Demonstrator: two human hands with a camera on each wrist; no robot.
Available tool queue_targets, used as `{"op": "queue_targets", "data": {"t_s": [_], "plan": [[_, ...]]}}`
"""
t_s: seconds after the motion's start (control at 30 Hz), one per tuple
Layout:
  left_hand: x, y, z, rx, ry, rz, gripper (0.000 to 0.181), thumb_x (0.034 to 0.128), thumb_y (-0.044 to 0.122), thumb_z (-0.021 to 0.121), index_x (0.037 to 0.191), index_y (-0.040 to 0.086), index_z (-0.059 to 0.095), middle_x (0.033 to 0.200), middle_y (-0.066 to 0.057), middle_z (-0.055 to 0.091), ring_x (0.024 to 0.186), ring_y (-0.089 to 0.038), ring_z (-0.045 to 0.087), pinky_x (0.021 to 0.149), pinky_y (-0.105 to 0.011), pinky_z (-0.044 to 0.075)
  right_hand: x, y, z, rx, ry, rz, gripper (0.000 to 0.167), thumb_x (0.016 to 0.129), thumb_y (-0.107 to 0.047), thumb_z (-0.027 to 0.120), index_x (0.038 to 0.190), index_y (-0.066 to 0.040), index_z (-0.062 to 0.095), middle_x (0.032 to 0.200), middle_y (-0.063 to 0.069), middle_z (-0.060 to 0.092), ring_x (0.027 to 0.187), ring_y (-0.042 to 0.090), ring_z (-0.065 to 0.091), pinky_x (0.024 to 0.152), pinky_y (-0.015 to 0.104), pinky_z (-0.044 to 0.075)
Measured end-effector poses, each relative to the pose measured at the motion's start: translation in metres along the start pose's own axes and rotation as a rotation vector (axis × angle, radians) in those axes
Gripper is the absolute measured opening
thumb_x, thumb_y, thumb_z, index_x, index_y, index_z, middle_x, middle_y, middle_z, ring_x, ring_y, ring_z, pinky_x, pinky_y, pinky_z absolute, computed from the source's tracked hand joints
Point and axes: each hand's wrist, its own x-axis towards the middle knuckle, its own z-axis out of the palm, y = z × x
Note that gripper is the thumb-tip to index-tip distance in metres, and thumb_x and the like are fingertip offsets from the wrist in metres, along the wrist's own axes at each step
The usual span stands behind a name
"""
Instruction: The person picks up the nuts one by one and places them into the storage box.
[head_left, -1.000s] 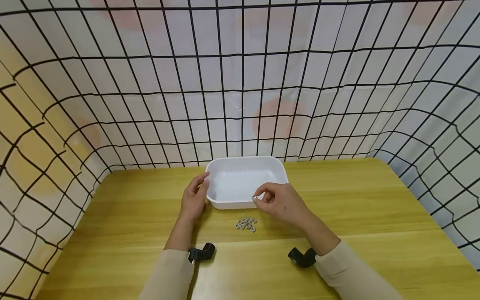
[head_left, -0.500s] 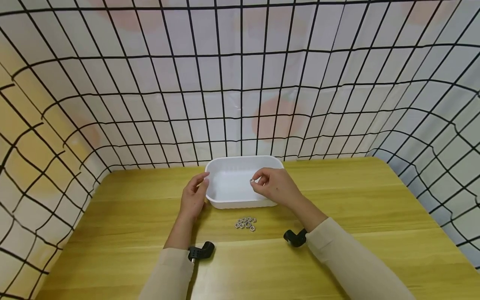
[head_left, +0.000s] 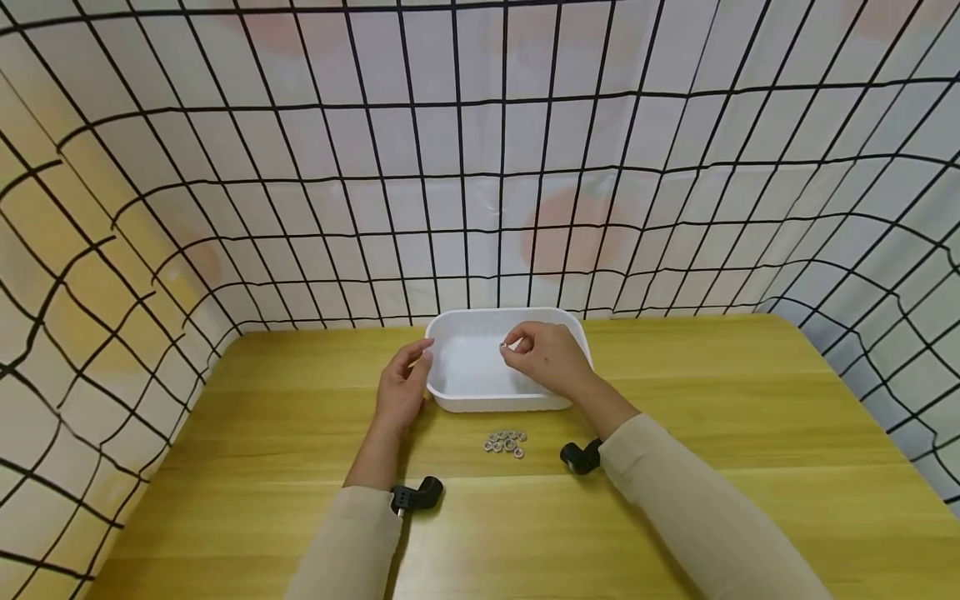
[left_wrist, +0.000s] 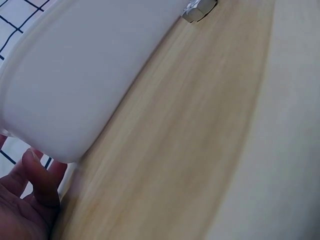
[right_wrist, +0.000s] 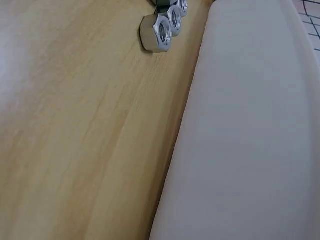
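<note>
A white plastic tray [head_left: 506, 403] stands on the wooden table. My right hand [head_left: 553, 360] is above the inside of the tray, pinching a small metal nut [head_left: 503, 345] between thumb and fingertips. At the tray's left end is my left hand [head_left: 401, 389], fingers loosely bent and fingertips at the rim. In the left wrist view this hand [left_wrist: 30, 200] lies beside the tray's end wall [left_wrist: 65, 110]; full contact is hard to judge. Several hex nuts [head_left: 510, 445] lie in a cluster in front of the tray. The right wrist view shows a nut [right_wrist: 156, 34] closely, but not the right hand.
Black wire mesh [head_left: 480, 175] rises behind and on both sides of the wooden table [head_left: 705, 392], with a patterned light cloth beyond. A black wrist mount [head_left: 417, 495] sits on the left forearm, another mount [head_left: 581, 457] on the right.
My right hand has carried the nut from the tray's front rim inward and farther over the tray. My left hand stays at the left end. The head view has shifted slightly.
</note>
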Motion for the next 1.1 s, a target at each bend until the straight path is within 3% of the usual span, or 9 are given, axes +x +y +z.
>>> {"op": "queue_targets", "data": {"t_s": [0.4, 0.87, 1.1], "plan": [[0.001, 0.001, 0.002, 0.009, 0.008, -0.017, 0.03, 0.1046, 0.036, 0.056, 0.133, 0.03, 0.066, 0.144, -0.005, 0.058, 0.099, -0.024, 0.062, 0.051, -0.023, 0.045, 0.014, 0.004, 0.004, -0.041, -0.013, 0.028, 0.018, 0.092, -0.032, 0.071, 0.1, -0.017, 0.074, 0.079, -0.001, 0.071, 0.064, 0.014, 0.058, 0.059, 0.027, 0.046], [0.0, 0.001, 0.002, 0.012, 0.012, -0.02, 0.03, 0.1045, 0.036, 0.056, 0.133, 0.031, 0.066, 0.143, -0.007, 0.058, 0.094, -0.024, 0.062, 0.051, -0.023, 0.045, 0.014, 0.011, 0.01, -0.061, -0.022, 0.047, 0.019, 0.093, -0.032, 0.071, 0.101, -0.017, 0.075, 0.079, 0.0, 0.071, 0.067, 0.015, 0.059, 0.062, 0.028, 0.045], [0.0, 0.0, 0.002, -0.001, 0.013, -0.01, 0.03, 0.1041, 0.034, 0.056, 0.132, 0.028, 0.066, 0.142, -0.006, 0.059, 0.106, -0.026, 0.061, 0.051, -0.023, 0.044, 0.014, 0.009, 0.009, -0.023, 0.004, 0.064, 0.025, 0.093, -0.032, 0.073, 0.109, -0.013, 0.074, 0.079, 0.0, 0.072, 0.067, 0.014, 0.059, 0.061, 0.027, 0.046]]}}
